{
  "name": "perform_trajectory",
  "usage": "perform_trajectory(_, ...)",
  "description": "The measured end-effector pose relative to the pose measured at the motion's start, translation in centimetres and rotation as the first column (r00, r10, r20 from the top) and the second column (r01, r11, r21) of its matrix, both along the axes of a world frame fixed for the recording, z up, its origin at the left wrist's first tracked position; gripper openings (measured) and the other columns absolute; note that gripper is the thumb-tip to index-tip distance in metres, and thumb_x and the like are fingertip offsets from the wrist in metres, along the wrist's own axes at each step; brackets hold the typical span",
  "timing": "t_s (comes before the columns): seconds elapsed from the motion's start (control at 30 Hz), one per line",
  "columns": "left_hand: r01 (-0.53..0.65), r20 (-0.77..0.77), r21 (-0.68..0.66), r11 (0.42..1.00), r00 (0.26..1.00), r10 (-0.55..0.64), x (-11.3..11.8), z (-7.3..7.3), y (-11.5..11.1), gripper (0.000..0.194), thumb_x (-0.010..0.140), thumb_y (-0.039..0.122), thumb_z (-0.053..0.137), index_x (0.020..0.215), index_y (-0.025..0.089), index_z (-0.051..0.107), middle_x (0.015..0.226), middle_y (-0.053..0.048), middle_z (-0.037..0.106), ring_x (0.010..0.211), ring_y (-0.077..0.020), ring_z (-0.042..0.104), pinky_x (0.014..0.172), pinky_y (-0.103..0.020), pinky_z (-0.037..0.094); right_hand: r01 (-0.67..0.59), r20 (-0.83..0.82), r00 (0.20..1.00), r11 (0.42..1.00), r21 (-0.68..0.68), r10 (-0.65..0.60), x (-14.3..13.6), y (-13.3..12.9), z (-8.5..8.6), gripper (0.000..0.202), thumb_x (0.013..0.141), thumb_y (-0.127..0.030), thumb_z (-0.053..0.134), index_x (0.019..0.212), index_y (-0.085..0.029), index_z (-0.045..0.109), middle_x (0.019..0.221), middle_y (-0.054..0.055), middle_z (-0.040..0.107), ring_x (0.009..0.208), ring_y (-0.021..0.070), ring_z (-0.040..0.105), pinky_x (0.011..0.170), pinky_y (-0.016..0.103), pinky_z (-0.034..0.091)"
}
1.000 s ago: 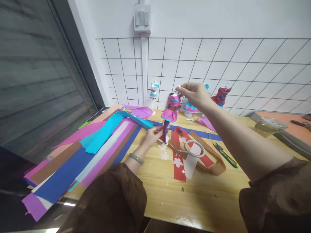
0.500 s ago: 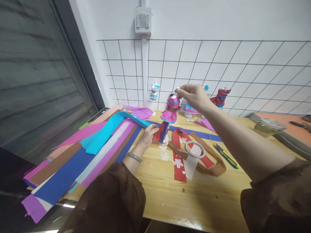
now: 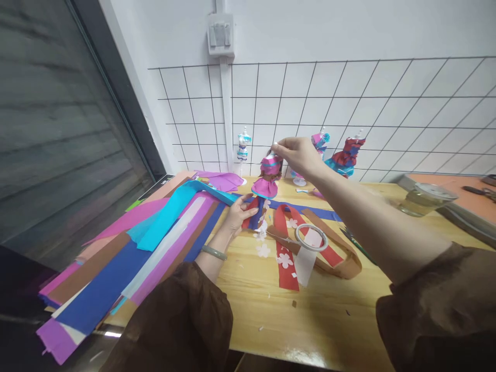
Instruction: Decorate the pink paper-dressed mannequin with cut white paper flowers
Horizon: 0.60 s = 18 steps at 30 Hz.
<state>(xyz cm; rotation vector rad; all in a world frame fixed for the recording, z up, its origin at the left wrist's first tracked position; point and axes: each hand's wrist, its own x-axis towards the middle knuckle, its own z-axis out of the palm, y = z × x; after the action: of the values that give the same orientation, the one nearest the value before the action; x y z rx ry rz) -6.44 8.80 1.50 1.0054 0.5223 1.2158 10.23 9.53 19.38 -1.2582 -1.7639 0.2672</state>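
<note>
A mini dress form [image 3: 270, 175] wears a pink paper dress with thin blue bands and a flared skirt. My right hand [image 3: 296, 154] pinches it by its white neck and keeps it upright. Below the skirt hang red and blue paper strips [image 3: 256, 214]. My left hand [image 3: 237, 216], with a bangle at the wrist, has its fingers around the red paper there; the far side of its grip is hidden. White paper flowers [image 3: 263, 250] lie on the table under the form. A tape roll [image 3: 311, 226] rests on red [image 3: 287, 279] and brown crepe strips.
Many coloured crepe paper strips [image 3: 104, 274] spread over the left side. Other dressed mini forms stand along the wall: a white and blue one [image 3: 243, 147] and a red one [image 3: 351, 151]. Snips [image 3: 358, 244], partly behind my right arm, and a glass jar [image 3: 428, 199] are at right.
The dress form has shifted slightly left with my right hand. My left hand's fingers have spread a little higher around the red paper. The view has turned slightly.
</note>
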Motion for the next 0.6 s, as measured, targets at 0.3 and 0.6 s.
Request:
perform_trajectory(0.3, 0.059, 0.049, -0.025, 0.998, 0.997, -0.058, -0.1, 0.4, -0.5, 0.062, 0.063, 0.017, 0.073, 0.119, 0.018, 0.045, 0.087, -0.006, 0.068, 0.079, -0.0211, 0.065, 0.076, -0.037, 0.049, -0.043, -0.065, 0.997, 0.999, -0.019, 0.041, -0.6, 0.2, -0.4, 0.025, 0.079, -0.034, 0.054, 0.070, -0.013, 0.063, 0.064, 0.005, 0.063, 0.058, 0.0140, 0.055, 0.057, 0.026, 0.041)
perform_trajectory(0.6, 0.119, -0.007, 0.037, 0.992, 0.993, -0.118, 0.1, 0.9, -0.8, 0.058, 0.064, 0.020, 0.072, 0.116, 0.019, 0.047, 0.091, -0.007, 0.065, 0.070, -0.0198, 0.064, 0.069, -0.038, 0.049, 0.012, 0.011, 1.000, 0.999, 0.036, -0.013, -1.6, -0.3, -0.6, 0.024, 0.081, -0.035, 0.052, 0.068, -0.016, 0.059, 0.055, 0.002, 0.058, 0.048, 0.0138, 0.053, 0.051, 0.027, 0.038)
